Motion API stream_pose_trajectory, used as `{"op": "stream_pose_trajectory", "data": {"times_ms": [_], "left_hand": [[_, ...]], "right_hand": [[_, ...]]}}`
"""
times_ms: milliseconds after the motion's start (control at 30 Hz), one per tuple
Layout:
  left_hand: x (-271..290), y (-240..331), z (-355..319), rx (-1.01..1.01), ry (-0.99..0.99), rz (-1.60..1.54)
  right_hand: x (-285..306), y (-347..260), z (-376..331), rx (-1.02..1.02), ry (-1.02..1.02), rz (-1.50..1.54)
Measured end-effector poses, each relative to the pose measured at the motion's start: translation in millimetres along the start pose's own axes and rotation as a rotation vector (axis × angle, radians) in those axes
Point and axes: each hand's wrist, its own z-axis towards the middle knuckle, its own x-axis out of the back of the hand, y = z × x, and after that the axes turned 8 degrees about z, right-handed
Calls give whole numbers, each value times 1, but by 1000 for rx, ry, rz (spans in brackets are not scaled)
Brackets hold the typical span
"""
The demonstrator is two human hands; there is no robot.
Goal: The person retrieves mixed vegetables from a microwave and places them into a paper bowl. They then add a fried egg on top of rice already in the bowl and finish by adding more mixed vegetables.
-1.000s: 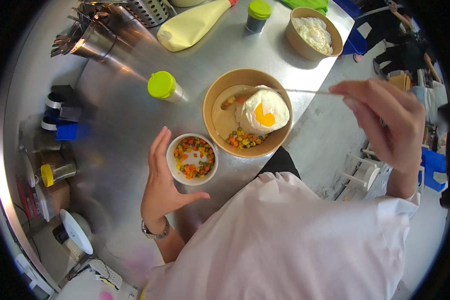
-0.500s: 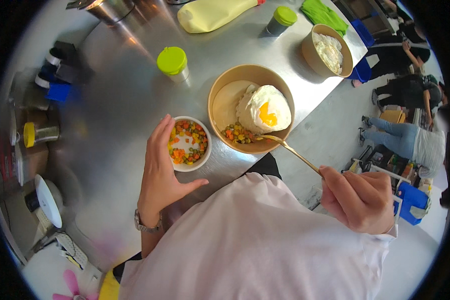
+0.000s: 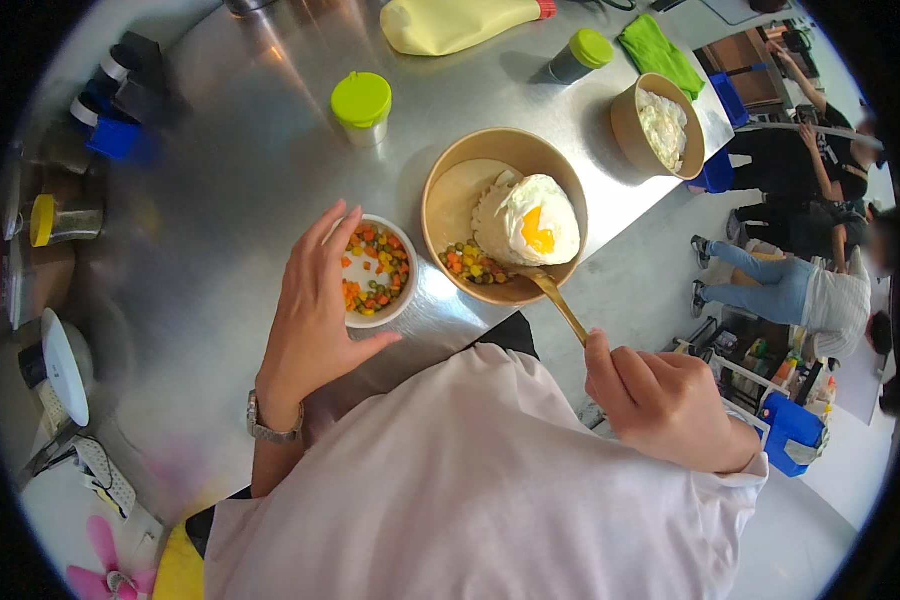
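My right hand (image 3: 660, 400) is closed round the handle of a gold spoon (image 3: 565, 310), whose head dips into a large brown paper bowl (image 3: 435, 180). In that bowl lie a fried egg (image 3: 550, 205) with an orange yolk on a mound of rice, and mixed diced vegetables (image 3: 473, 264) beside it at the near side. My left hand (image 3: 315, 310) curves, fingers and thumb spread, at the left side of a small white bowl (image 3: 411, 252) of diced carrot, peas and corn. Its fingertips overlap the rim; I cannot tell whether they touch.
Two green-lidded shakers (image 3: 361, 100) stand beyond the bowls on the steel table (image 3: 240, 200). A yellow squeeze bottle (image 3: 450, 25), a green cloth (image 3: 660, 55) and a second paper bowl (image 3: 625, 130) with rice and egg lie farther off. Several people (image 3: 780, 275) stand at the right.
My right hand has moved left and closer to the large bowl, with the spoon now steeper against its near rim. My left hand stays beside the small bowl, fingers still spread.
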Motion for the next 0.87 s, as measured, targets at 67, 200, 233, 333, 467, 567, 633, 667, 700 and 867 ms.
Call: {"op": "stream_pose_trajectory", "data": {"times_ms": [67,200,233,333,467,567,633,667,700,867], "left_hand": [[1,0,1,-5,3,-1],[0,0,1,12,4,-5],[-1,-1,-1,26,-4,3],[-4,-5,-2,68,72,-31],[-14,-10,-12,157,169,-92],[-26,-13,-16,137,234,-91],[-29,-11,-17,158,262,-56],[-28,-9,-16,145,265,-27],[-26,-6,-16,147,258,6],[-24,-4,-14,158,118,-60]], "right_hand": [[0,2,2,19,-10,-12],[5,3,4,41,-72,14],[7,2,4,38,-121,40],[13,3,8,-2,66,86],[17,1,10,-160,301,82],[20,3,11,-305,432,217],[17,1,15,-477,477,417],[14,6,20,-471,494,486],[12,12,25,-456,512,553],[3,30,46,-419,507,664]]}}
